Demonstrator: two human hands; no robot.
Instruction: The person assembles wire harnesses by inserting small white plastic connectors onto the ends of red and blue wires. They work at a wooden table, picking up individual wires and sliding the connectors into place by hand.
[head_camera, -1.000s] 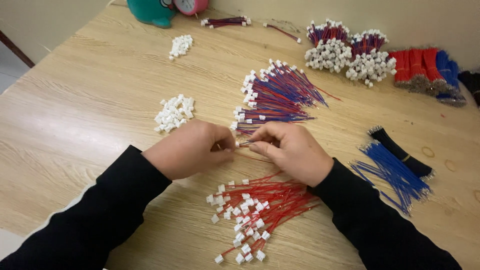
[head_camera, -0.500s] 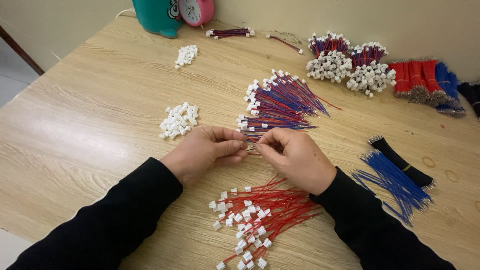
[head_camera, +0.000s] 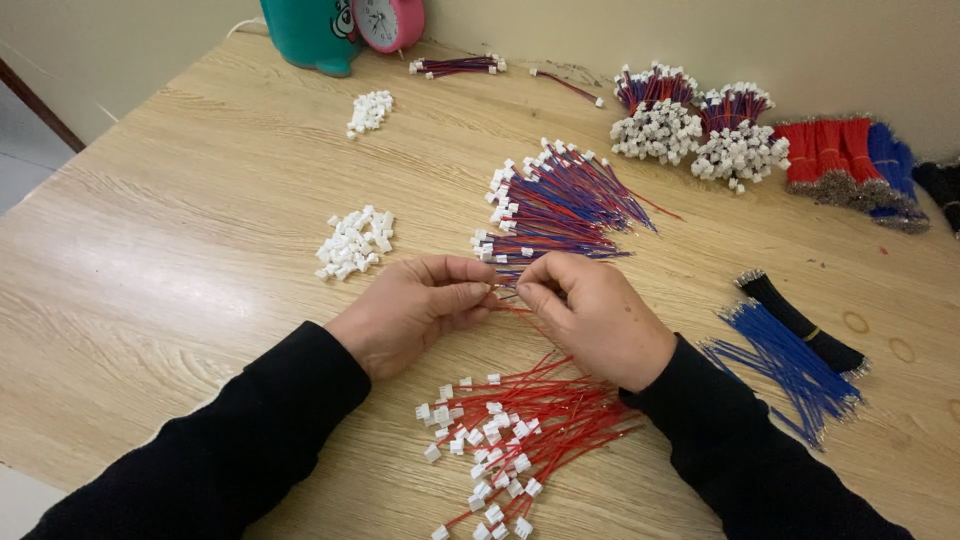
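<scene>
**wirenerd:** Both hands meet at the middle of the desk (head_camera: 150, 250). The left hand (head_camera: 415, 310) and right hand (head_camera: 600, 315) are each pinched narrow, fingertips nearly touching, on a thin red wire (head_camera: 507, 305) with what looks like a small white connector between them. It's mostly hidden by the fingers, so I can't tell how far the wire is seated.

**solderpaws:** Which way does it run?

**wirenerd:** From the little that shows, its long axis slants roughly from 10 to 4 o'clock, connector end toward the left hand, tail trailing down toward the pile of red leads (head_camera: 520, 430) at 6 o'clock from the hands.

**solderpaws:** What could go wrong, you think?

**wirenerd:** My guess: the part is tiny and gripped by fingertips only, so a slip could flick it into the red-and-blue finished pile (head_camera: 560, 205) just off at 12 o'clock, and it'd be a pain to find. The right wrist also sits right above the red leads, so a drag of the black sleeve (head_camera: 740, 440) could snag them and scatter them. A wire bent at the pinch is possible too.

**solderpaws:** Anything else close?

**wirenerd:** Loose white housings (head_camera: 355, 242) at 10 o'clock from the hands, near but apart. Blue wires (head_camera: 785, 365) and a black bundle (head_camera: 800, 320) at 3 o'clock, well clear. Bundled sets (head_camera: 690, 125) sit far off at 1 o'clock.
</scene>
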